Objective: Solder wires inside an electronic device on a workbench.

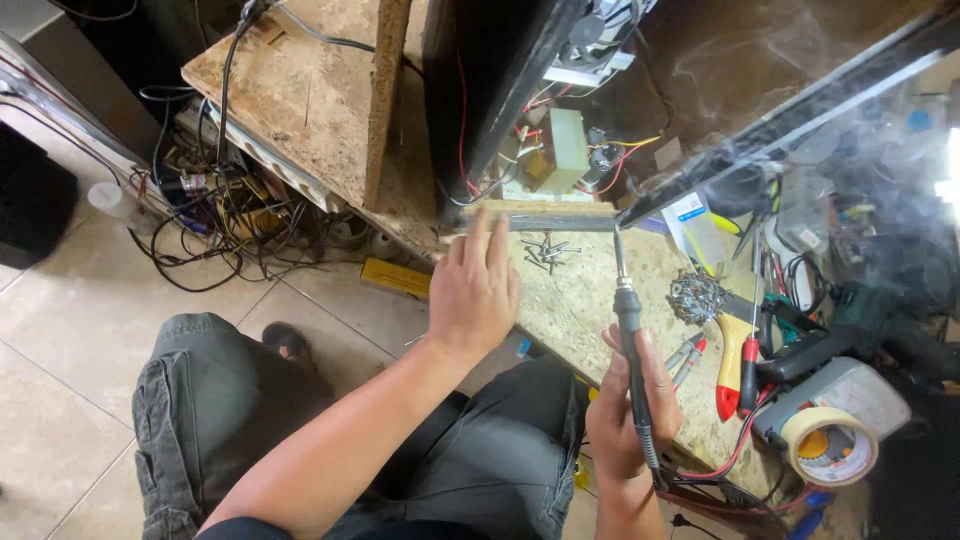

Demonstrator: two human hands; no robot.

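My right hand (622, 412) grips a black soldering iron (628, 330) upright, its thin metal tip raised toward a narrow strip-shaped board (545, 213) lying on the chipboard bench (575, 300). My left hand (473, 290) reaches forward with fingers extended, fingertips touching the near left end of that strip. Smoke drifts up at the upper right. A pile of loose screws (548, 252) lies just below the strip, between my hands.
A ball of metal wool (694, 296), a yellow-and-red screwdriver (732, 365), a tape roll (830, 446) and a meter crowd the bench's right side. A transformer (565, 150) with coloured wires sits behind. Tangled cables (215, 215) hang at left over the tiled floor.
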